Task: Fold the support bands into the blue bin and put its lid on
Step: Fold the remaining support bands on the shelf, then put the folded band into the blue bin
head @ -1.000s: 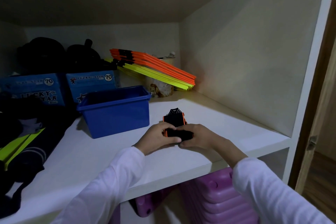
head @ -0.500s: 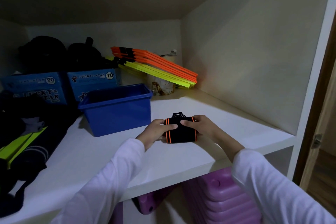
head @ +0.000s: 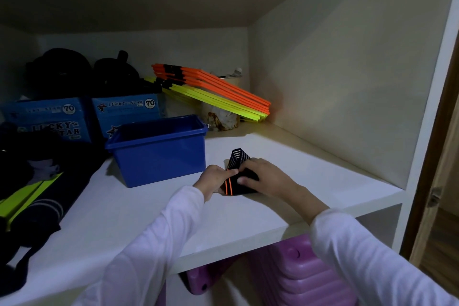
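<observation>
A black support band (head: 239,180) with orange stripes lies on the white shelf (head: 139,216), partly folded, its grey-striped end sticking up at the far side. My left hand (head: 213,180) grips its left edge by the stripes. My right hand (head: 263,177) presses down on its right part. The blue bin (head: 159,150) stands open just left of and behind my hands, its inside in shadow. I see no lid.
Two blue boxes (head: 124,113) sit behind the bin with dark round items on top. Orange and yellow flat bars (head: 213,93) lean at the back. Dark and neon-yellow clothing (head: 32,196) lies at the left. A purple case (head: 298,278) sits under the shelf.
The band was held flat between both hands half a second ago. Now it is folded over, one end sticks up, and my right hand presses on it.
</observation>
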